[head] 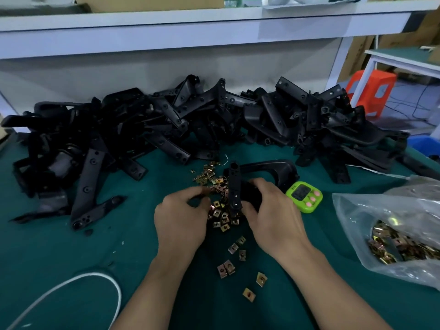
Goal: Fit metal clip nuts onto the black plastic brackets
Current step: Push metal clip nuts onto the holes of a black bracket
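One bracket gripped firmly in the right hand — a pile of dozens beyond; left hand curls over countless nuts — hold unclear.

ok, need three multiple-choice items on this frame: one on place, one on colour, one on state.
1. On which side of the right hand does the timer sit?
A) to its right
B) to its left
C) underneath it
2. What colour is the timer's case?
A) orange
B) white
C) green
3. What is the right hand doing?
A) lying flat and open
B) gripping a black bracket
C) curled on nothing

Answers:
1 A: it rests on the teal mat just right of that hand.
2 C: lime green, with pink buttons.
3 B: its fingers curl round the bracket above the loose clip nuts.
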{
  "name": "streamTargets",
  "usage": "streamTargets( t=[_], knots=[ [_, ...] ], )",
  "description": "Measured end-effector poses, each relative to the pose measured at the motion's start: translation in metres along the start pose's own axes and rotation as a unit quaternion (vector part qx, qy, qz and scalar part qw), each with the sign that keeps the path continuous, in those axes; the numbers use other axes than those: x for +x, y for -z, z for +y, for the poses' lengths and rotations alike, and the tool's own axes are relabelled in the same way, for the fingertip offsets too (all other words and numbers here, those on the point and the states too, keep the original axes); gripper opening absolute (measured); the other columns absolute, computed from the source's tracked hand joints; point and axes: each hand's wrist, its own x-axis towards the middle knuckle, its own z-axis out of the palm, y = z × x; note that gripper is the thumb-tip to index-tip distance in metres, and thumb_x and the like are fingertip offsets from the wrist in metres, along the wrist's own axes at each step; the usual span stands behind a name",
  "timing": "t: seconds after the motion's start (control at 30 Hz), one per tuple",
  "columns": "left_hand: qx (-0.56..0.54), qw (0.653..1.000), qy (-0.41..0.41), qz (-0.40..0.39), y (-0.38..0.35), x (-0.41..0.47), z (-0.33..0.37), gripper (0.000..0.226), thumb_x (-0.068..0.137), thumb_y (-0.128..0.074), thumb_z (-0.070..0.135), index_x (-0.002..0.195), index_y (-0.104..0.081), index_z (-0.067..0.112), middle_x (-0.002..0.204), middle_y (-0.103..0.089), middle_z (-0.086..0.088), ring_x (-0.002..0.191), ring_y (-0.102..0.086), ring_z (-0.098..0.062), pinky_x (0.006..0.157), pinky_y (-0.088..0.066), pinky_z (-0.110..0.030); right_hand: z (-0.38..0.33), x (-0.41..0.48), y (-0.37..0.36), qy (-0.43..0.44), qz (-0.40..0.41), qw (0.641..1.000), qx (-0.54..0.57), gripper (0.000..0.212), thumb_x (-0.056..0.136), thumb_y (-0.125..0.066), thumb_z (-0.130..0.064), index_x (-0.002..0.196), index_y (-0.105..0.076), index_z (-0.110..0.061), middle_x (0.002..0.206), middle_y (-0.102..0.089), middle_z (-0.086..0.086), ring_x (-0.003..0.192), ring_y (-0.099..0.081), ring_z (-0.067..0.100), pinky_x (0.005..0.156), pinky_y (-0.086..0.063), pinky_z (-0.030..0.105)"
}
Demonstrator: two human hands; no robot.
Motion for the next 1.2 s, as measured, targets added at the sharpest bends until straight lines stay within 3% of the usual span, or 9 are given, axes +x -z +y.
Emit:
streamTargets(
  t=[0.1,0.2,0.3,0.47,0.57,0.73,0.9,1.03,1.2],
  knots=[
    [-0.018,1.0,-0.021,-0.008,0.003,-0.002,-0.001,0.048,0.082,-0.077,-0.003,0.11,-0.077,0.036,0.084,-0.07,0.029,0.066,-0.064,0.012,0.054,-0.042,0.0,0.0,-0.002,0.002,0.004,-0.007,1.0,0.003,0.039,0.097,-0.063,-0.039,0.134,-0.051,-0.029,0.118,-0.063,-0.009,0.101,-0.062,0.015,0.086,-0.055,0.043],
    [-0.035,0.999,-0.026,-0.015,0.004,0.001,-0.002,0.058,0.081,-0.076,-0.008,0.121,-0.073,0.034,0.081,-0.072,0.031,0.069,-0.066,0.008,0.053,-0.044,-0.003,0.0,-0.003,0.002,0.006,-0.011,1.0,0.008,0.041,0.097,-0.065,-0.039,0.134,-0.051,-0.028,0.119,-0.063,-0.009,0.102,-0.062,0.016,0.087,-0.055,0.041],
    [-0.065,0.998,-0.011,-0.011,0.002,0.004,-0.002,0.051,0.086,-0.075,0.001,0.119,-0.071,0.041,0.081,-0.069,0.038,0.069,-0.07,-0.002,0.052,-0.048,-0.007,0.002,0.0,0.001,0.001,-0.01,1.0,0.014,0.038,0.096,-0.066,-0.039,0.131,-0.054,-0.029,0.114,-0.063,-0.01,0.097,-0.061,0.016,0.083,-0.056,0.041],
    [-0.073,0.997,-0.036,0.003,0.004,0.008,-0.003,0.038,0.094,-0.07,0.008,0.103,-0.074,0.044,0.081,-0.071,0.036,0.083,-0.067,0.014,0.069,-0.046,-0.001,0.001,0.002,0.0,-0.023,-0.015,0.999,0.018,0.031,0.093,-0.068,-0.042,0.121,-0.055,-0.035,0.105,-0.063,-0.014,0.089,-0.062,0.013,0.075,-0.057,0.042],
    [-0.041,0.998,-0.046,0.03,0.009,0.01,-0.006,0.022,0.096,-0.07,0.02,0.097,-0.078,0.04,0.081,-0.07,0.035,0.08,-0.067,0.008,0.065,-0.046,-0.004,0.0,0.003,-0.004,-0.032,-0.031,0.999,-0.013,0.028,0.093,-0.065,-0.046,0.115,-0.054,-0.035,0.102,-0.062,-0.012,0.085,-0.062,0.016,0.071,-0.057,0.043],
    [-0.03,0.998,-0.021,0.045,0.016,0.018,-0.011,0.016,0.095,-0.07,0.025,0.09,-0.075,0.039,0.077,-0.068,0.037,0.08,-0.063,0.018,0.066,-0.04,0.002,-0.003,0.006,-0.006,-0.041,-0.009,0.997,-0.062,0.047,0.096,-0.06,-0.048,0.136,-0.051,-0.025,0.121,-0.062,-0.004,0.1,-0.063,0.024,0.078,-0.055,0.042],
    [-0.065,0.996,-0.016,0.058,0.012,0.019,-0.011,0.016,0.097,-0.066,0.025,0.084,-0.065,0.035,0.074,-0.073,0.019,0.071,-0.069,-0.013,0.066,-0.054,-0.027,-0.003,0.006,-0.008,-0.031,-0.007,0.998,-0.055,0.036,0.095,-0.062,-0.043,0.126,-0.056,-0.025,0.112,-0.065,-0.003,0.093,-0.063,0.025,0.073,-0.054,0.039],
    [-0.074,0.995,-0.029,0.054,0.009,0.02,-0.009,0.018,0.102,-0.056,0.025,0.086,-0.059,0.032,0.076,-0.072,0.017,0.07,-0.067,-0.001,0.06,-0.047,-0.012,-0.004,0.007,-0.009,-0.027,0.002,0.999,-0.045,0.034,0.094,-0.066,-0.04,0.123,-0.058,-0.025,0.111,-0.067,-0.001,0.093,-0.065,0.027,0.072,-0.056,0.039],
    [-0.104,0.994,-0.008,0.038,0.011,0.023,-0.013,0.027,0.104,-0.048,0.019,0.081,-0.061,0.025,0.068,-0.067,0.006,0.05,-0.049,-0.004,0.046,-0.039,-0.019,-0.003,0.009,-0.011,-0.026,0.0,0.998,-0.052,0.033,0.091,-0.068,-0.039,0.121,-0.06,-0.027,0.107,-0.068,-0.002,0.086,-0.061,0.023,0.067,-0.051,0.035]
  ],
)
